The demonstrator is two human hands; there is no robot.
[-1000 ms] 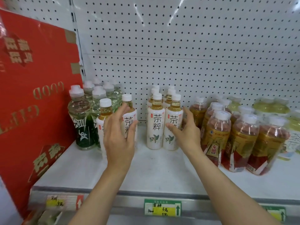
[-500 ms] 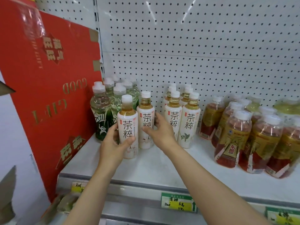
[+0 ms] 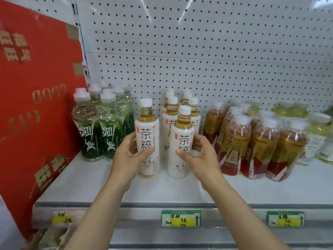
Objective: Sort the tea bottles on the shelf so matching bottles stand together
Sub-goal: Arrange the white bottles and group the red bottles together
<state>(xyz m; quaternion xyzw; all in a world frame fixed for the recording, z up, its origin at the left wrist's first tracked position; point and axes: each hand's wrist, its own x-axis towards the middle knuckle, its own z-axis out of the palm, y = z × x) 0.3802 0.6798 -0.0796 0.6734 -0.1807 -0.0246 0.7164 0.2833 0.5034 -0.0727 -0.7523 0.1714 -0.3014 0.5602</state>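
Two white-labelled tea bottles with black characters stand near the front of the white shelf (image 3: 93, 184). My left hand (image 3: 128, 157) grips the left one (image 3: 147, 130) around its lower half. My right hand (image 3: 198, 157) grips the right one (image 3: 182, 134) the same way. Right behind them stands a group of several matching white-labelled bottles (image 3: 170, 114). Green-labelled bottles (image 3: 90, 134) are clustered at the left. Red-and-gold-labelled bottles (image 3: 261, 145) fill the right side.
A tall red cardboard box (image 3: 34, 109) leans against the shelf's left end. Pale yellow-green bottles (image 3: 292, 110) and a white-labelled bottle (image 3: 324, 147) sit at the far right. A pegboard wall (image 3: 198, 51) backs the shelf. Price tags (image 3: 180, 218) line the front rail.
My right hand took hold of the second white-labelled bottle and drew it right and forward. Both held bottles now stand in front of the matching white group.
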